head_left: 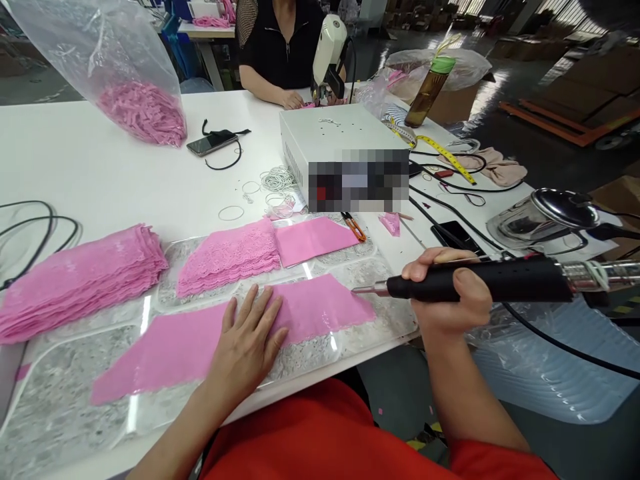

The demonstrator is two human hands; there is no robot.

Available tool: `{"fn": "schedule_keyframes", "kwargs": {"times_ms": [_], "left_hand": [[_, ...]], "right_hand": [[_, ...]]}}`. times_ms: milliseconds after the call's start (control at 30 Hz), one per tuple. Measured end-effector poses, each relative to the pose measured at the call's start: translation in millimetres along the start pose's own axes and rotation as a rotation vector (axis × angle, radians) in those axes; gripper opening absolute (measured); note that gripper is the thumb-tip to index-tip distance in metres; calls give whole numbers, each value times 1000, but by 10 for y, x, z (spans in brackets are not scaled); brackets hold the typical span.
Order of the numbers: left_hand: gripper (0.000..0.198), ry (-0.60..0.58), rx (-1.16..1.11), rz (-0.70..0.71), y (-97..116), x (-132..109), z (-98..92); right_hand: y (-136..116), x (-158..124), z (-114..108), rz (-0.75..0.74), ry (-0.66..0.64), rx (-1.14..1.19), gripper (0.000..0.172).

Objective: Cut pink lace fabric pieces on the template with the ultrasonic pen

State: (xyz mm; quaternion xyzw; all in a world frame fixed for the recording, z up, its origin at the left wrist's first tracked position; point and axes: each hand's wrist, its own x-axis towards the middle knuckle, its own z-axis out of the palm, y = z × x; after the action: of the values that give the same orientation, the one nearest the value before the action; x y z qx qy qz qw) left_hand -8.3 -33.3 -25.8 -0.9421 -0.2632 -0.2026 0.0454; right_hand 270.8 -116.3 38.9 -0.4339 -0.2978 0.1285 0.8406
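My left hand lies flat, fingers spread, on a long piece of pink fabric with slanted ends. That fabric rests on a marble-patterned mat at the table's near edge. In my right hand is a black corded hand tool, fingers wrapped round its barrel. Its narrow metal tip points left, at the fabric's upper right edge; whether it touches cannot be made out. Behind lie a stack of pink lace pieces, a smooth pink piece and orange-handled snips.
A thick pink fabric stack lies at left. A grey metal box stands mid-table, near a phone and rubber bands. Cables, a metal cup and a bottle are at right. Across the table sits a person.
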Motion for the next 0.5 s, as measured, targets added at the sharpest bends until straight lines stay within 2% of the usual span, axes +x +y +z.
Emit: {"fn": "schedule_keyframes", "kwargs": {"times_ms": [267,500], "left_hand": [[42,-13,-11,-6,-6,2,-6],[49,0,-66,-26,-17,-5,9]], "right_hand": [[-37,-39,-17,25,-22,-20,12],[-19,-19,-1,-10,-54,-48,12]]}}
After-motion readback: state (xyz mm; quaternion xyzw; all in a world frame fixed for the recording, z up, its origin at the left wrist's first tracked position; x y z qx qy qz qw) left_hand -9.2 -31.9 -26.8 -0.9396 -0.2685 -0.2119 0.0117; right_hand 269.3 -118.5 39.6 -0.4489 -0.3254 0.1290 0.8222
